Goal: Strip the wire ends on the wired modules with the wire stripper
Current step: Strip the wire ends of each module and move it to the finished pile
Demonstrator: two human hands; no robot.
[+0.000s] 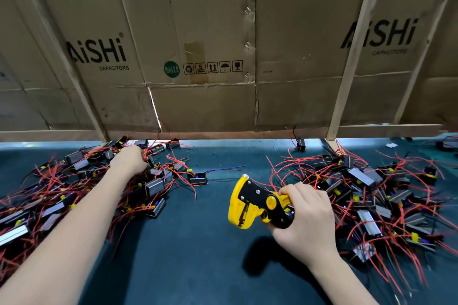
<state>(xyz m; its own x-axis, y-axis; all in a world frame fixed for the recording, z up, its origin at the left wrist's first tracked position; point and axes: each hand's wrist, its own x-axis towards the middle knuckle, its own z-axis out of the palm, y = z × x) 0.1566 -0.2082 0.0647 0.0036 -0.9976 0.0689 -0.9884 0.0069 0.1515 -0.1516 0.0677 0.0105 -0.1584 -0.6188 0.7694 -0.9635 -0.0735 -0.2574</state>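
Note:
My right hand grips the handles of a yellow and black wire stripper, held above the dark green mat with its jaws pointing left. My left hand reaches into the far part of the left pile of wired modules, small black and silver blocks with red wires. Its fingers curl down among the wires, and what they hold is hidden. A second pile of the same modules lies to the right of the stripper. One module with a blue wire lies apart between the piles.
The dark green mat covers the bench. A wall of flattened cardboard boxes with wooden battens stands along the far edge. A single module sits under that wall at the back.

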